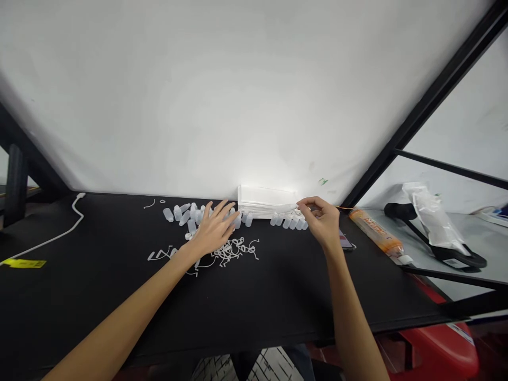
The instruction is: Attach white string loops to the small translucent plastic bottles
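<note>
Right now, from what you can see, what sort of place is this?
Probably a small workbench for hand sorting or assembly: a black-topped table against a white wall, holding a cluster of small translucent plastic pieces and a tangle of thin white plastic strands.

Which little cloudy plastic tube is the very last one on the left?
The lone tube at the group's left end, lying on its side on the black tabletop, farthest from the left hand.

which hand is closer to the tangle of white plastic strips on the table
Left. The left hand is over the far edge of the tangle of white plastic strips, while the right hand is well off to the tangle's right, apart from it.
</note>
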{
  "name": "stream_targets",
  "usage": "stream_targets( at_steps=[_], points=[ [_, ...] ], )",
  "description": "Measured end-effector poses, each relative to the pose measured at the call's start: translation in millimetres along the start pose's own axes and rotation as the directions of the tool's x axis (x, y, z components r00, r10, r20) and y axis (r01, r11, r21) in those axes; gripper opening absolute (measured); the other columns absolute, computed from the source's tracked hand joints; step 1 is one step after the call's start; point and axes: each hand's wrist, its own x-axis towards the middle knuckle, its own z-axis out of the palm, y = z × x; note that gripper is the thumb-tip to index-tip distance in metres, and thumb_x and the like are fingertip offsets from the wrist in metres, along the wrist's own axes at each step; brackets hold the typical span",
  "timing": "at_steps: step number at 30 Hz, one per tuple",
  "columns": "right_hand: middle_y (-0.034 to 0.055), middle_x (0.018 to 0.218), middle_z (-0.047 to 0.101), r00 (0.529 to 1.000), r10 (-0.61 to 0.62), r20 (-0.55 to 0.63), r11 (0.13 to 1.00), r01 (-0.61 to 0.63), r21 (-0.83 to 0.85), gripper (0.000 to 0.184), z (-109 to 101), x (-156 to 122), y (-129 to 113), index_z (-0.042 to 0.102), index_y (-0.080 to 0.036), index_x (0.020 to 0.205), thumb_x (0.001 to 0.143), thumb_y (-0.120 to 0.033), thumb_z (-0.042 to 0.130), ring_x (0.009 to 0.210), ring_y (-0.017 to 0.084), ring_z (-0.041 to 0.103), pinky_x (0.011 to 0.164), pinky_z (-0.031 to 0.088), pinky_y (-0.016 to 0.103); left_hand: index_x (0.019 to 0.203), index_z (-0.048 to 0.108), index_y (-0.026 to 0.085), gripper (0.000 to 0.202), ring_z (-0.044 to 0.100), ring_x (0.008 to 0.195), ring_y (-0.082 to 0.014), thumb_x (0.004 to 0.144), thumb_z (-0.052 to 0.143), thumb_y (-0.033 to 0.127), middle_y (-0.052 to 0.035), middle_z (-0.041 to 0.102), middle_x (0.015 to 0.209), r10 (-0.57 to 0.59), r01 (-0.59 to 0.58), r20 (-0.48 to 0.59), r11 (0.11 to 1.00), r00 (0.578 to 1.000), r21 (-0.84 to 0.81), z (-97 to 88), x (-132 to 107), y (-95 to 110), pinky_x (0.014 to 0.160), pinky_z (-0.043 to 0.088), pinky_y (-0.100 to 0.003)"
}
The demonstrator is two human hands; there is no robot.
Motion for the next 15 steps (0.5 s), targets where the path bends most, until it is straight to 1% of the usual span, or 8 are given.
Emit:
stream_targets(
  at_steps=[2, 4, 6, 9, 12, 14, 15],
  points=[
    [0.0045, 0.076, 0.067, 0.999, 0.044, 0.012, 0.999, -0.044, 0.003, 0.015, -6, 2, 2, 0.066, -0.016, 0.077, 0.076, -0.03, 0.062, 0.06, 0.014, 0.058, 0.052, 0.045, 0.024, 0.127, 0.054, 0.018, 0.035, 0.033, 0.138, -0.032, 0.097, 0.037, 0.025, -0.0135, 0.048, 0.141, 0.022, -0.022, 0.009, 0.999, 1.0, 0.033, 2.0, -1, 3, 0.109, 0.021, -0.062],
    [0.0044, 0.075, 0.066, 0.995, 0.087, 0.038, 0.996, -0.087, 0.016, 0.018, -11, 4, 3, 0.067, -0.015, 0.077, 0.075, -0.032, 0.064, 0.054, 0.012, 0.053, 0.049, 0.043, 0.024, 0.124, 0.056, 0.018, 0.034, 0.032, 0.138, -0.0315, 0.097, 0.037, 0.024, -0.0135, 0.049, 0.14, 0.035, -0.035, -0.001, 0.999, 0.999, 0.037, 1.5, 0, 5, 0.109, 0.021, -0.062],
    [0.0045, 0.074, 0.066, 0.991, 0.117, 0.06, 0.993, -0.119, 0.026, 0.02, -18, 6, 4, 0.067, -0.015, 0.077, 0.074, -0.034, 0.064, 0.051, 0.011, 0.051, 0.047, 0.041, 0.024, 0.117, 0.06, 0.017, 0.031, 0.034, 0.137, -0.0311, 0.096, 0.039, 0.024, -0.0137, 0.052, 0.137, 0.035, -0.034, -0.027, 0.999, 0.999, 0.031, 0.4, 2, 8, 0.109, 0.022, -0.061],
    [0.0044, 0.068, 0.065, 0.984, 0.16, 0.077, 0.987, -0.16, 0.001, 0.022, -30, 8, 6, 0.067, -0.014, 0.075, 0.072, -0.036, 0.065, 0.051, 0.012, 0.051, 0.046, 0.04, 0.023, 0.101, 0.067, 0.016, 0.025, 0.041, 0.132, -0.032, 0.095, 0.045, 0.027, -0.0145, 0.057, 0.128, -0.001, 0.003, -0.074, 1.0, 0.997, 0.017, 0.0, 4, 11, 0.108, 0.025, -0.06],
    [0.0053, 0.068, 0.066, 0.977, 0.185, 0.107, 0.981, -0.176, -0.087, 0.023, -46, 8, 13, 0.067, -0.015, 0.074, 0.071, -0.037, 0.064, 0.058, 0.016, 0.057, 0.05, 0.043, 0.025, 0.089, 0.069, 0.016, 0.023, 0.046, 0.127, -0.0321, 0.093, 0.048, 0.025, -0.0142, 0.06, 0.122, -0.032, 0.032, -0.103, 0.999, 0.994, -0.005, -0.1, 6, 16, 0.106, 0.029, -0.058],
    [0.0062, 0.07, 0.068, 0.974, 0.185, 0.13, 0.966, -0.157, -0.205, 0.022, -55, 8, 20, 0.068, -0.015, 0.073, 0.071, -0.036, 0.062, 0.063, 0.019, 0.061, 0.055, 0.045, 0.027, 0.087, 0.069, 0.016, 0.022, 0.05, 0.122, -0.0305, 0.092, 0.048, 0.022, -0.013, 0.062, 0.118, -0.038, 0.033, -0.128, 0.999, 0.991, -0.039, -1.3, 7, 19, 0.105, 0.031, -0.056],
    [0.0063, 0.07, 0.069, 0.975, 0.185, 0.123, 0.949, -0.145, -0.279, 0.022, -58, 8, 25, 0.069, -0.016, 0.072, 0.071, -0.036, 0.061, 0.065, 0.02, 0.062, 0.058, 0.045, 0.028, 0.087, 0.068, 0.016, 0.021, 0.052, 0.12, -0.0294, 0.092, 0.048, 0.021, -0.0123, 0.063, 0.116, -0.04, 0.031, -0.146, 0.998, 0.988, -0.063, -2.2, 8, 21, 0.105, 0.032, -0.055]
  ],
)
